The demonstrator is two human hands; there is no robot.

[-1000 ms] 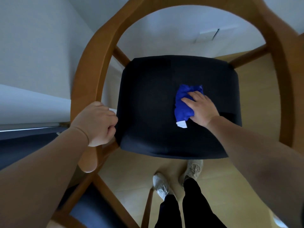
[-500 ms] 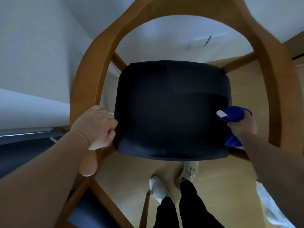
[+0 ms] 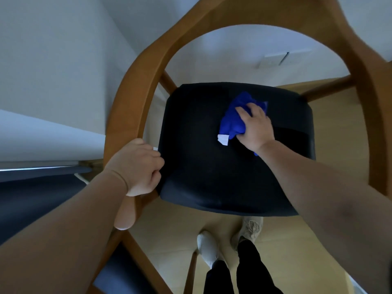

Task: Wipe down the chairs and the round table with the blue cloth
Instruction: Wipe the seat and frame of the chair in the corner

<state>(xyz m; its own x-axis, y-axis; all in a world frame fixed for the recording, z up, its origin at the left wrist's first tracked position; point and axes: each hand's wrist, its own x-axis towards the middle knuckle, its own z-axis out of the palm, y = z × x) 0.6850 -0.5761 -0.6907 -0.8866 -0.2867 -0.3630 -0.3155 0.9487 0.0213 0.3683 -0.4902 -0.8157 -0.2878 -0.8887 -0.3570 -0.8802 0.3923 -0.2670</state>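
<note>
A chair with a curved wooden frame (image 3: 131, 85) and a black cushioned seat (image 3: 197, 149) fills the view from above. The blue cloth (image 3: 232, 122), bunched, with a white tag at its near corner, lies on the right half of the seat. My right hand (image 3: 254, 128) holds the cloth and presses it onto the cushion. My left hand (image 3: 137, 166) grips the wooden armrest at the seat's left edge, fingers curled round it. The round table is not in view.
White walls stand close behind and to the left of the chair. Part of a second chair with a dark seat (image 3: 118, 276) shows at the lower left. My feet (image 3: 229, 240) stand on the light wooden floor just in front of the seat.
My right hand with the cloth went from the seat's middle out to its right edge, then came back onto the right half of the seat. My left hand kept its grip on the armrest.
</note>
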